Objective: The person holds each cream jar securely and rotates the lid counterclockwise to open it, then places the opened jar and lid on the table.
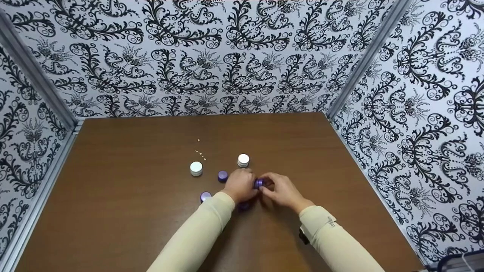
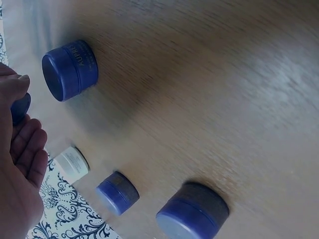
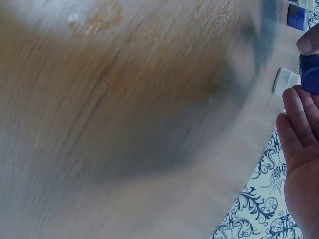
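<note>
Both hands meet over the table around one small purple jar. My left hand grips it from the left; in the left wrist view the thumb and fingers wrap its dark round end. From the other side, my right hand pinches the jar between thumb and fingers, its purple side showing in the right wrist view. Below the left wrist stands another purple jar, partly covered by that arm; gold lettering marks a purple jar in the left wrist view.
Two more purple jars, one behind and one by the left sleeve, stand to the left. Farther back are a white jar and a second white jar. Pale crumbs lie on the brown table; patterned walls enclose it.
</note>
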A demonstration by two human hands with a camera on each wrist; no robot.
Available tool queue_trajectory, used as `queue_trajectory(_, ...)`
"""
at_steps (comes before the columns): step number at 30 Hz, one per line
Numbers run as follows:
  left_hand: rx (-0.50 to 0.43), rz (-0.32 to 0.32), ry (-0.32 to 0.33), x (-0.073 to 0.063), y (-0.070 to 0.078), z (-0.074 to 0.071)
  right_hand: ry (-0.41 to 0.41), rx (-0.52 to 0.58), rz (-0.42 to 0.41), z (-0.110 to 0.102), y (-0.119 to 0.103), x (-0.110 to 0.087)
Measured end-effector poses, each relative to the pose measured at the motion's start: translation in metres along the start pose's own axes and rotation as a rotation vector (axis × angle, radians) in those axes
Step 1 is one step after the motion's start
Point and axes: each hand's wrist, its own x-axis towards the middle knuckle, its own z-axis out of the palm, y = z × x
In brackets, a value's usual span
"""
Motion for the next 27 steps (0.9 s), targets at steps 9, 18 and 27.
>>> queue_trajectory(9, 0.0, -0.013, -0.03, 0.0012, -0.0014, 0.0024, 0.035, -0.045, -0.074, 0.0003, 0.0013, 0.0026)
queue_trajectory(18, -0.01, 0.001, 0.029, -0.0017, 0.0004, -0.0002, -0.024, -0.019, 0.008, -0.0012, -0.0027, 0.0007)
queue_trajectory(27, 0.0, 0.001, 0.039, -0.002, 0.0003, 0.0005, -0.003, -0.024, -0.032, -0.0012, -0.0029, 0.0025)
